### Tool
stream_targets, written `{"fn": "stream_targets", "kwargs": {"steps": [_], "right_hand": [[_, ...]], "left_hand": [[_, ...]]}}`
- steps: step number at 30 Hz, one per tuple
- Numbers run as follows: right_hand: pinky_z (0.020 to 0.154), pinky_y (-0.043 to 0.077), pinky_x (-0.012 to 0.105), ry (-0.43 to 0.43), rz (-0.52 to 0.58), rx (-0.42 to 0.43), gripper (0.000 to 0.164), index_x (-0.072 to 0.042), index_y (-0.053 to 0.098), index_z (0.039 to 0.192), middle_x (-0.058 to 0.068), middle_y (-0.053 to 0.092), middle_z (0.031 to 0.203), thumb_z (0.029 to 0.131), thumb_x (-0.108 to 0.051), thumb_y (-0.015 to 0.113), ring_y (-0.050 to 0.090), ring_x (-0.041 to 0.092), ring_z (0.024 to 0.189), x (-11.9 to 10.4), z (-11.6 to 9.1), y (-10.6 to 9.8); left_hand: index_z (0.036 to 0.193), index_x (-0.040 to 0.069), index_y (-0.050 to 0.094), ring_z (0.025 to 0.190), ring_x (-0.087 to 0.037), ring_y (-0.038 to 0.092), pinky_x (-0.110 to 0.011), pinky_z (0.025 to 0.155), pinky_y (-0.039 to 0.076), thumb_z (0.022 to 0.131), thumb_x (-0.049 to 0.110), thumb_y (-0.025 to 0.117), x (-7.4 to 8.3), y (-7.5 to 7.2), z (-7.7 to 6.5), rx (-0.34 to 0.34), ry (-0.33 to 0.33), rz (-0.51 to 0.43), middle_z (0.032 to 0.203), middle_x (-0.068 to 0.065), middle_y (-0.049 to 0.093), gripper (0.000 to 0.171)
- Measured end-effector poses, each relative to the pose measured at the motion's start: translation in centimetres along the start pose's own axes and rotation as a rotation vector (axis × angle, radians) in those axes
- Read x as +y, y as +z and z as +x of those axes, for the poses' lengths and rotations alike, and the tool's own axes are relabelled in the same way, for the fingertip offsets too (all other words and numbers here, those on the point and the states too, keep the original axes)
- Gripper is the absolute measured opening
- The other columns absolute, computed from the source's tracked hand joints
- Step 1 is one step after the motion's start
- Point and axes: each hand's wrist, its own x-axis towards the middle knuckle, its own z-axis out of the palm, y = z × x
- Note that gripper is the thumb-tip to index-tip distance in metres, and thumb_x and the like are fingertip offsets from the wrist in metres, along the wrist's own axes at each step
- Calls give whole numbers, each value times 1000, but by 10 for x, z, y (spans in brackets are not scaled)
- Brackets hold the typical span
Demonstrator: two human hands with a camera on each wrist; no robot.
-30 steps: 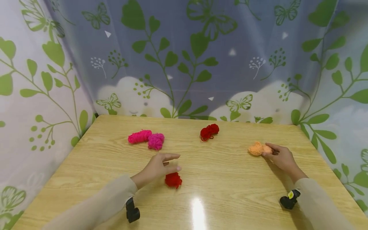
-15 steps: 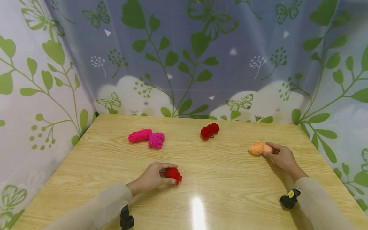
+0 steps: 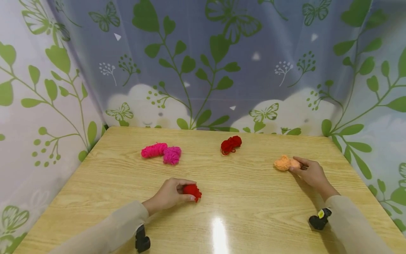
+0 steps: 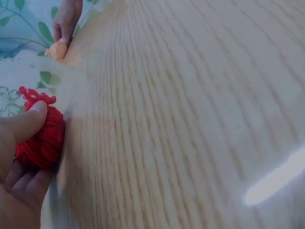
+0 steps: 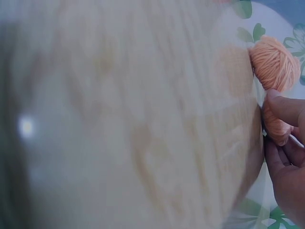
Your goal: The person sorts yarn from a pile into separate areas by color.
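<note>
Left hand: since a second ago, the left hand has been closing in, and where it was reaching with thumb and fingers apart, it is now gripping the bright red bundle.
Bright red bundle: it is sitting between the left thumb and fingers, its loopy end poking out past the fingertips; whether it is touching the table, I cannot tell.
Right hand: barely shifting, the right hand is pinching the right end of the peach bundle between thumb and fingers.
Peach bundle: its rounder lobe is sticking out to the left of the right hand, well apart from the left hand.
Far side of the table: the dark red bundle is lying beyond both hands, between them from left to right.
Far left: the hot pink bundle is touching the magenta bundle, both lying beyond the left hand.
</note>
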Motion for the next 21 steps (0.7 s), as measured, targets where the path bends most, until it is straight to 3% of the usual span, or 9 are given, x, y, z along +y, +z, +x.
{"fn": "stream_targets", "kwargs": {"steps": [8,13,18,21], "right_hand": [[74,51,18,5,-11,-1,62,4,39,143,35,37,142,95,-29,61,45,48,123,-3,-1,0],[72,48,13,-8,-16,-13,65,5,39,143,35,38,141,95,-32,61,46,47,123,-4,-1,-2],[75,44,9,-19,-7,-68,70,6,36,143,35,36,142,94,-36,61,44,47,125,-4,0,-9],[82,48,16,-28,5,-99,71,8,34,144,34,33,144,95,-35,61,41,48,127,-6,1,-15]], "left_hand": [[121,3,66,102,-23,66,-27,84,54,77,15,80,-2,-1,0,-5,-2,-17,119,-17,65,48],[121,4,66,103,-21,66,-27,84,54,77,17,80,-4,-2,1,-13,-5,-20,119,-15,65,49],[122,3,65,103,-23,66,-27,84,54,76,16,80,-2,-2,1,-26,4,-39,119,-16,65,49],[122,2,65,104,-24,65,-28,84,54,77,14,80,0,-3,1,-28,8,-48,120,-17,65,49]]}}
